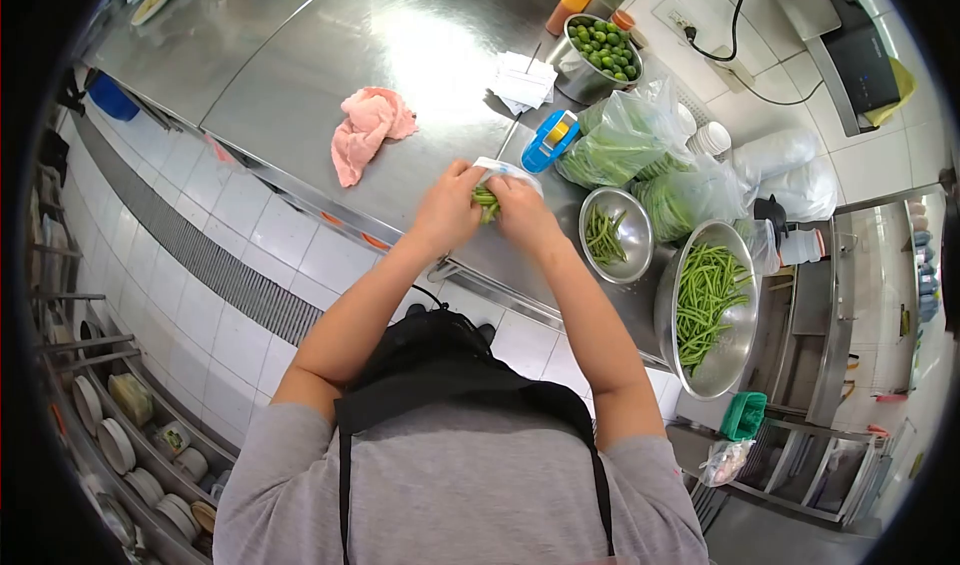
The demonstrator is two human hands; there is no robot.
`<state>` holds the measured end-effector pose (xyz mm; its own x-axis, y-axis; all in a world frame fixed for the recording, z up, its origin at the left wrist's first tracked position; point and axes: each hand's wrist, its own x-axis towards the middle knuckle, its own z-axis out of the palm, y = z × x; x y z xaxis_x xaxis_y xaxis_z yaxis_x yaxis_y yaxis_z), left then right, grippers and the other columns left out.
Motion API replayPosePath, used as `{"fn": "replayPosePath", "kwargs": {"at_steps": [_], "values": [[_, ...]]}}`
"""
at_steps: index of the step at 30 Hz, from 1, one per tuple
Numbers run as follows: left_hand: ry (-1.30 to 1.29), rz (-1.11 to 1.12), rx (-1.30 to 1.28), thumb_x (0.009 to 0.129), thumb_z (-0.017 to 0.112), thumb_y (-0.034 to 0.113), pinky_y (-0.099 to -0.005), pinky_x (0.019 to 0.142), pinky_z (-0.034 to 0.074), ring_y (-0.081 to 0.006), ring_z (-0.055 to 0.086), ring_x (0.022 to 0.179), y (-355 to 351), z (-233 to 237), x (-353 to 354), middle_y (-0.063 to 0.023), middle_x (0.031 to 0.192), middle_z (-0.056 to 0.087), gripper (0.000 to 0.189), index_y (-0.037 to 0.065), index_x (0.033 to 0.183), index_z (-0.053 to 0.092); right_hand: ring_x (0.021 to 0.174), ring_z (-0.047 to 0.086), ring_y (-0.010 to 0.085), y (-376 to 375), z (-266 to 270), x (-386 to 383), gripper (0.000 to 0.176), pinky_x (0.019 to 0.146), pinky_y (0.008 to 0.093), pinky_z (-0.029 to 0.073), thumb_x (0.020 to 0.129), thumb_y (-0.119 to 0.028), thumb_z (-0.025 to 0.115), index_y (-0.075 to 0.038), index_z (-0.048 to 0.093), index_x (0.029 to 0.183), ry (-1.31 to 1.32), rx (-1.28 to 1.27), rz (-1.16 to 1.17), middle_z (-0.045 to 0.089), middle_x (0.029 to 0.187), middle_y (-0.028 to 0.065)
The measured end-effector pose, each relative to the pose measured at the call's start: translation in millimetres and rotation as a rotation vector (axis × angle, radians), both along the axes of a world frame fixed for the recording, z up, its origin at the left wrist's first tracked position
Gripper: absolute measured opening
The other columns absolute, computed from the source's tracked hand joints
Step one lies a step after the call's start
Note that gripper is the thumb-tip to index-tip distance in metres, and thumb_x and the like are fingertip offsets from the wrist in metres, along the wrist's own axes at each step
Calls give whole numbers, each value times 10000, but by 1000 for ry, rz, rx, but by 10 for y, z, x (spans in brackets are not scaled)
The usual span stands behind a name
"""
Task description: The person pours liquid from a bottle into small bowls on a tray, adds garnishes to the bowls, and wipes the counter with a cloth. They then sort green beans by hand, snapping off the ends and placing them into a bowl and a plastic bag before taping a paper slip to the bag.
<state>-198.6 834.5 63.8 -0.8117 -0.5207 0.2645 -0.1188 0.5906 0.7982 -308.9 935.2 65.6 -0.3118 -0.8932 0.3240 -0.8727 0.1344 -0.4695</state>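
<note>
Two bare hands meet over the steel counter (pixel 270 85), the left hand (pixel 447 208) and the right hand (pixel 524 213) both curled in at one small bunch of green beans (pixel 486 202) and one white piece (pixel 508 170) behind it; whether that piece is paper or plastic I cannot tell, nor which fingers bear the grip. Two metal bowls hold more beans: a small bowl (pixel 640 250) just beside the right hand and a large bowl (pixel 742 340) farther right. One blue tape dispenser (pixel 540 154) lies just beyond the hands, with one pile of white papers (pixel 523 83) past it, one pot (pixel 572 77) of many limes (pixel 605 50), and one orange squeeze bottle (pixel 573 5) behind. At least two clear bags (pixel 625 130) of greens crowd together behind the small bowl. One pink cloth (pixel 372 135) lies left of the hands, near the counter's front edge. The widest room spreads on that side, around the cloth and back toward the papers; on the right, bowls and bags leave narrow gaps. The hands work close to the front edge, both forearms reaching forward and converging, elbows bent and spread wide, fingers turned down and inward.
</note>
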Motion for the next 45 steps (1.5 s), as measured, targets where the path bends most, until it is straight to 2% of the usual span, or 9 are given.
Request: {"fn": "replayPosePath", "kwargs": {"at_steps": [8,15,20,26,27,28,31,36,45], "values": [[29,-195,-114,715,570,49,-341,688,457,-249,567,762,-36,277,-211,-133,1031,512,342,74,1057,580,772,628,275,8,248,-182,175,673,368,489,703,-79,527,-29,642,825,259,755,-174,636,777,163],[-93,-114,116,762,585,117,-352,713,442,-227,562,801,-757,100,123,-114,1141,485,346,88,1106,559,639,585,279,568,741,49,125,588,359,458,741,-118,595,6,605,741,149,51,-370,589,713,139],[-311,228,-825,831,502,351,-463,1000,227,-368,294,1225,-798,-720,473,-187,1347,302,498,129,1267,416,525,521,230,864,674,339,159,502,323,399,781,-145,615,-15,580,696,-117,-70,-495,546,636,100],[-243,-328,-580,831,481,431,-470,1048,112,-339,197,1290,-295,-565,533,-176,1361,287,563,143,1302,368,460,444,181,944,456,529,223,456,278,342,853,-141,537,-10,559,674,-173,-176,-513,483,538,88],[-107,-419,-414,848,506,325,-422,969,323,-282,407,1176,-299,-472,517,-161,1266,417,463,132,1260,419,472,469,171,922,469,590,225,464,273,356,862,-140,519,-12,559,681,-187,-232,-574,494,546,91],[-108,-422,-412,848,506,325,-422,969,323,-282,407,1176,-303,-425,527,-161,1266,417,463,132,1260,419,472,469,171,914,478,642,225,464,273,356,862,-140,519,-12,559,681,-190,-230,-577,494,546,91],[34,-128,345,815,541,65,-249,436,433,-144,572,538,-162,-266,570,-62,686,598,172,61,972,612,475,485,166,971,440,797,152,485,267,386,863,-119,504,-21,573,771,-377,-212,-658,506,545,85],[56,-313,105,778,560,-13,-230,511,460,-137,573,616,80,-80,805,-56,874,615,228,58,989,612,531,537,198,1326,36,1043,311,526,279,434,813,-65,546,-64,512,1122,-552,210,-321,577,724,124],[125,-509,-269,751,608,42,-287,563,448,-203,555,619,384,-9,768,-70,763,599,98,43,848,624,712,597,238,1572,-573,1297,380,670,301,469,768,-182,620,2,540,1091,-744,233,-544,612,750,143]]}}
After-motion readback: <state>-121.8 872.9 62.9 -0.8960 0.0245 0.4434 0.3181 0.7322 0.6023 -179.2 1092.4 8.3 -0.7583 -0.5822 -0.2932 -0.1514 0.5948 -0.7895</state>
